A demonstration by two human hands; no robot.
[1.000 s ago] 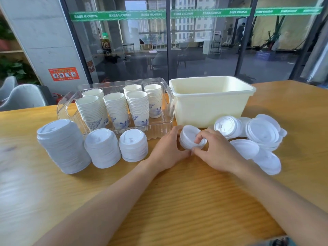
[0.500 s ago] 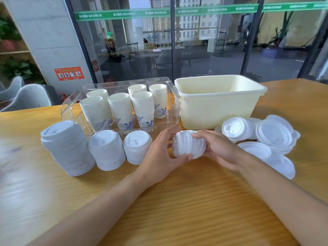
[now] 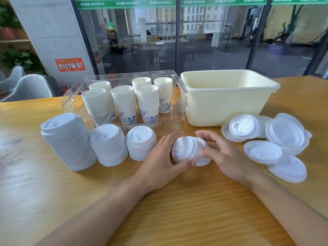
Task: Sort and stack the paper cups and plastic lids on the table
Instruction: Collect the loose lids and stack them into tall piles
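Note:
A small stack of white plastic lids [image 3: 186, 150] lies tilted on its side just above the table's middle. My left hand [image 3: 159, 162] grips it from the left, thumb under and fingers over it. My right hand [image 3: 223, 155] holds its right end with curled fingers. Three upright lid stacks stand to the left: a large one [image 3: 67, 141], a medium one [image 3: 108, 146] and a small one [image 3: 141, 142]. Loose lids [image 3: 262, 150] lie scattered at the right. Several stacks of paper cups [image 3: 124, 100] stand in a clear bin [image 3: 181, 96].
A cream plastic tub [image 3: 230, 103] stands behind the loose lids, right of the clear bin. The wooden table [image 3: 177, 210] stretches toward me. A glass wall and grey chairs [image 3: 26, 87] lie beyond the far edge.
Both hands lifted the small lid stack off the table and turned it onto its side. The camera view shifted slightly left and nearer.

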